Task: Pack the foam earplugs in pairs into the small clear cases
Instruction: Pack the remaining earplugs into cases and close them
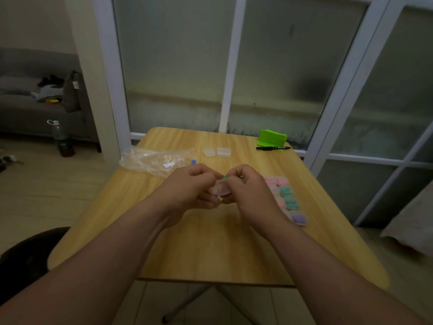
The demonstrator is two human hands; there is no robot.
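Holding a small clear case (219, 190) between them above the middle of a wooden table (210, 242), the left hand (192, 191) and right hand (248, 193) both curl their fingers closely round it. The tip of a green earplug (224, 176) pokes out at the fingertips; which hand pinches it cannot be told. Just right of the hands lie filled cases (287, 198) holding pink, green and purple plugs. Farther back sit two empty cases (216, 152), a blue earplug (193, 162), a crumpled plastic bag (150, 160), a black marker (273, 148) and a bright green plastic object (271, 137). Frosted glass doors (175, 66) stand behind the table; a grey sofa (35, 102) is at left.
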